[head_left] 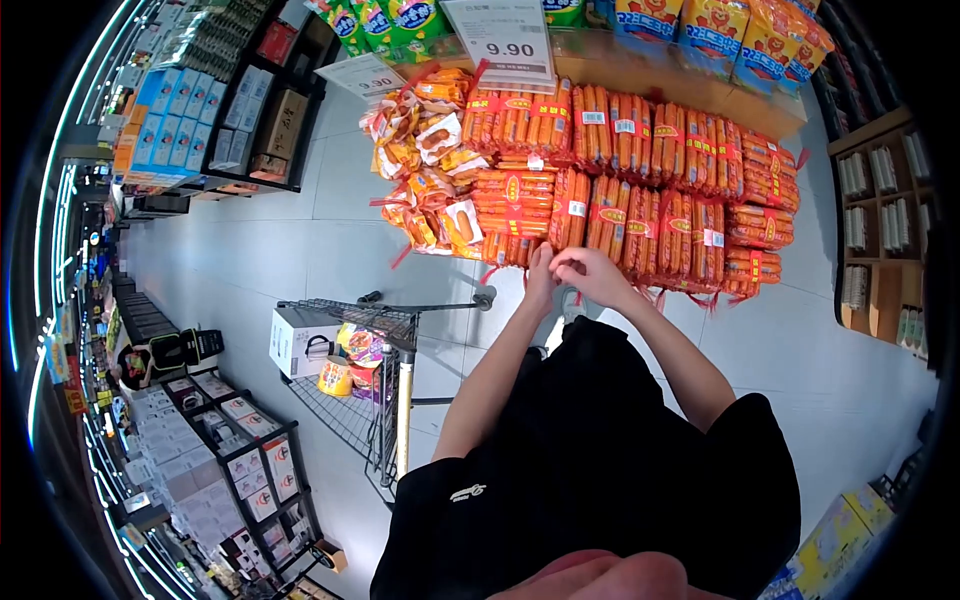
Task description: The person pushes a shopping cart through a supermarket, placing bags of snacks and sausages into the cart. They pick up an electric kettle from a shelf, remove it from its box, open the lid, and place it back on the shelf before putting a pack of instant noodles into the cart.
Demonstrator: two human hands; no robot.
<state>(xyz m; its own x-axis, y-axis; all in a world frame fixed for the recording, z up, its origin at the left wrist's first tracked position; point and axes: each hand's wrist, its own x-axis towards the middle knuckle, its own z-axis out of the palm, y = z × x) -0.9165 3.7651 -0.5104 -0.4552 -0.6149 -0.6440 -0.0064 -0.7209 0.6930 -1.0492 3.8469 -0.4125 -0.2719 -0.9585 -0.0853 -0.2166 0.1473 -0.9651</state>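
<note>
Several red-and-orange packs of sausages point(610, 215) lie stacked in rows on a display in front of me. My left hand point(541, 277) is at the front edge of the stack, its fingers closed together. Close beside it, my right hand point(588, 274) has curled fingers reaching toward the left one. Whatever sits between the fingertips is too small or hidden to make out. Just beyond the hands is an upright sausage pack with a white label point(572, 208). Smaller orange-and-white packets point(425, 205) are heaped at the left end of the display.
To my left stands a wire shopping cart point(345, 400) holding a white kettle box point(300, 343), a yellow tub point(335, 377) and colourful packages. A price sign point(505, 45) rises behind the sausages. Shelves of boxed goods point(215, 455) are at left, a wooden rack point(885, 220) at right.
</note>
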